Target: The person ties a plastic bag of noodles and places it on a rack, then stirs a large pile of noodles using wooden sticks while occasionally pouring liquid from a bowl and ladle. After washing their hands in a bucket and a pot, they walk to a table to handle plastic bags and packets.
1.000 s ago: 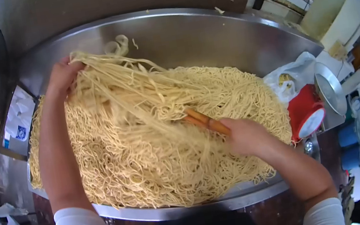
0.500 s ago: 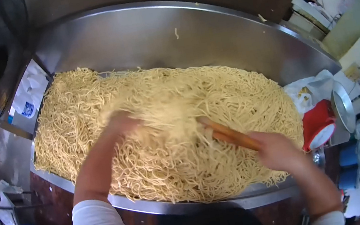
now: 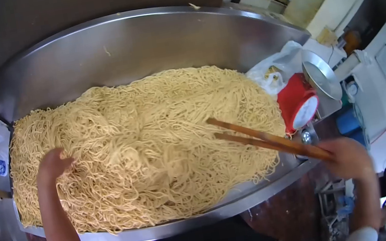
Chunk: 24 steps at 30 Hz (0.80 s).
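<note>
Loosening noodles (image 3: 153,126) looks like the step in hand, the heap lying central. At 4 o'clock the right hand (image 3: 351,158) grips 2 wooden sticks (image 3: 282,142), tips apart; another lift would call for narrowing them. At 9, the left hand (image 3: 53,165) has fingers wide; whether they touch strands is hard to judge. Underneath, a steel trough (image 3: 156,45); at 3, a red scale (image 3: 292,93).

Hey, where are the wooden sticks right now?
In the head view, the wooden sticks are right of centre, held in the right hand, tips over the noodles, pictured just below the red scale.
</note>
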### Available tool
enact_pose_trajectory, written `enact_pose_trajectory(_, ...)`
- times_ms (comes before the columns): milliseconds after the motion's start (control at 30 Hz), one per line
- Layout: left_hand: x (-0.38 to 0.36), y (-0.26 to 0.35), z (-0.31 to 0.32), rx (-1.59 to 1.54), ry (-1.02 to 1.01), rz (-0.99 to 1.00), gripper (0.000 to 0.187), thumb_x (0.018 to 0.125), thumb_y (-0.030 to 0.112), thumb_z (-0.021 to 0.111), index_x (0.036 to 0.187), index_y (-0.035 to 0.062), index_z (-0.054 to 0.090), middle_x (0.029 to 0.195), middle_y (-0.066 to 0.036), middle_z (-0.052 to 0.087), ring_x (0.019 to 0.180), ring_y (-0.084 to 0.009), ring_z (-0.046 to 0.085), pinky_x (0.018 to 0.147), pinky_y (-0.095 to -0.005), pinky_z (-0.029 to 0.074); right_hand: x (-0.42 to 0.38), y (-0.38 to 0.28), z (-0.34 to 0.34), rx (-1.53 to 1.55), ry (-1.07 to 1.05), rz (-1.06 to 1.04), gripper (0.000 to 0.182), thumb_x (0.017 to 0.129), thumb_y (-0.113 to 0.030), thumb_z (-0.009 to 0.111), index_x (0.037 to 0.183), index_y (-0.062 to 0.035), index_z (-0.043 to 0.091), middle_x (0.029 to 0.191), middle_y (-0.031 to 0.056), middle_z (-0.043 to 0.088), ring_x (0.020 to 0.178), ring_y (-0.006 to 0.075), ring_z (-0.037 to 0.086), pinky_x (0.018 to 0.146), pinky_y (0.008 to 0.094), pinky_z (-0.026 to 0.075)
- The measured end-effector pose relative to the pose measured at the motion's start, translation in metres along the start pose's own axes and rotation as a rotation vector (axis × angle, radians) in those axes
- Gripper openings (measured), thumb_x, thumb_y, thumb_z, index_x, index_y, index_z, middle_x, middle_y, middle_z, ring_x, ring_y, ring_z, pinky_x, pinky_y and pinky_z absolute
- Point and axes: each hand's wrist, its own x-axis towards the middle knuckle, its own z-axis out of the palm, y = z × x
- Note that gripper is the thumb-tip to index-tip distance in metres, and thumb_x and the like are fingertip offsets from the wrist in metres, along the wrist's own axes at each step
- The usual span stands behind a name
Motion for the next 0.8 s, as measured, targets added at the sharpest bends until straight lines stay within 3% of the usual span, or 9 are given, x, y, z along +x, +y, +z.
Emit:
enact_pose_trajectory(100, -0.019, 0.16, -0.063, -0.094, 0.199, 0.304, 0.064, 0.082, 0.043, 0.074, 0.132, 0.0048, 0.06, 0.13, -0.019, 0.063, 0.116, -0.0324, 0.062, 0.099, -0.0413, 0.048, 0.117, -0.002, 0.069, 0.128, 0.282, -0.211, 0.042, 0.081, -0.012, 0.053, 0.122, -0.0157, 0.062, 0.096, 0.0205, 0.069, 0.09, 0.0409, 0.066, 0.078, 0.0522, 0.052)
enact_pose_trajectory(167, -0.01, 0.277, -0.074, -0.502, 0.097, 0.612, 0.066, 0.087, 0.049, 0.068, 0.133, 0.0038, 0.058, 0.127, -0.016, 0.064, 0.11, -0.0249, 0.064, 0.092, -0.038, 0.052, 0.126, -0.016, 0.081, 0.186, 0.098, -0.252, 0.042, 0.083, -0.012, 0.052, 0.125, -0.0142, 0.058, 0.097, 0.0216, 0.069, 0.091, 0.0421, 0.066, 0.079, 0.0526, 0.052)
enact_pose_trajectory(200, -0.017, 0.339, -0.077, -0.661, -0.049, 0.564, 0.064, 0.088, 0.05, 0.068, 0.132, 0.0044, 0.06, 0.13, -0.015, 0.063, 0.121, -0.0262, 0.058, 0.101, -0.0395, 0.046, 0.116, -0.003, 0.092, 0.209, 0.077, -0.254, 0.043, 0.084, -0.012, 0.051, 0.126, -0.0154, 0.057, 0.097, 0.0217, 0.068, 0.092, 0.0425, 0.065, 0.079, 0.0525, 0.052)
enact_pose_trajectory(233, 0.003, 0.384, -0.061, -0.669, -0.029, 0.658, 0.065, 0.088, 0.052, 0.067, 0.128, 0.001, 0.061, 0.123, -0.015, 0.066, 0.107, -0.0257, 0.065, 0.09, -0.038, 0.052, 0.1, 0.011, 0.106, 0.23, 0.056, -0.254, 0.043, 0.085, -0.012, 0.051, 0.127, -0.0166, 0.055, 0.098, 0.0218, 0.068, 0.092, 0.043, 0.065, 0.079, 0.0524, 0.052)
enact_pose_trajectory(467, 0.087, 0.591, 0.108, 0.013, -0.091, 0.82, 0.077, 0.069, 0.049, 0.081, 0.125, -0.0007, 0.062, 0.122, -0.023, 0.065, 0.113, -0.0368, 0.062, 0.096, -0.0417, 0.05, -0.073, 0.209, 0.068, 0.406, 0.094, -0.01, 0.045, 0.081, -0.017, 0.065, 0.126, -0.0229, 0.062, 0.095, 0.0174, 0.069, 0.089, 0.0365, 0.067, 0.074, 0.0458, 0.053)
enact_pose_trajectory(533, 0.04, 0.608, 0.141, -0.149, -0.066, 0.673, 0.072, 0.069, 0.041, 0.077, 0.125, -0.0019, 0.061, 0.12, -0.025, 0.064, 0.11, -0.0382, 0.063, 0.096, -0.0429, 0.05, -0.102, 0.207, 0.038, 0.416, 0.04, 0.119, 0.047, 0.08, -0.013, 0.064, 0.127, -0.0199, 0.062, 0.097, 0.016, 0.07, 0.091, 0.0345, 0.068, 0.077, 0.0415, 0.053)
enact_pose_trajectory(600, 0.043, 0.617, 0.19, -0.455, -0.15, 0.805, 0.061, 0.07, 0.035, 0.072, 0.118, -0.0012, 0.063, 0.115, -0.025, 0.065, 0.107, -0.0376, 0.064, 0.093, -0.0436, 0.051, -0.104, 0.23, 0.057, 0.354, 0.118, 0.194, 0.047, 0.078, -0.006, 0.063, 0.124, -0.0175, 0.064, 0.092, 0.0147, 0.071, 0.088, 0.0335, 0.069, 0.079, 0.0406, 0.054)
enact_pose_trajectory(733, -0.12, 0.536, 0.094, -0.319, -0.304, 0.939, 0.038, 0.073, 0.029, 0.071, 0.101, 0.0035, 0.07, 0.093, -0.023, 0.07, 0.091, -0.0404, 0.067, 0.083, -0.0448, 0.053, 0.045, 0.185, 0.127, 0.099, 0.143, 0.027, 0.047, 0.084, -0.008, 0.053, 0.13, -0.0184, 0.056, 0.1, 0.0202, 0.067, 0.092, 0.0399, 0.067, 0.077, 0.0517, 0.053)
enact_pose_trajectory(800, -0.151, 0.459, 0.067, -0.674, -0.269, 0.694, 0.027, 0.075, 0.015, 0.07, 0.101, 0.0044, 0.072, 0.087, -0.015, 0.073, 0.079, -0.0249, 0.07, 0.074, -0.036, 0.055, 0.121, 0.144, 0.139, 0.18, 0.181, -0.183, 0.052, 0.087, -0.008, 0.05, 0.138, -0.0151, 0.049, 0.105, 0.0215, 0.066, 0.094, 0.0398, 0.067, 0.079, 0.0511, 0.053)
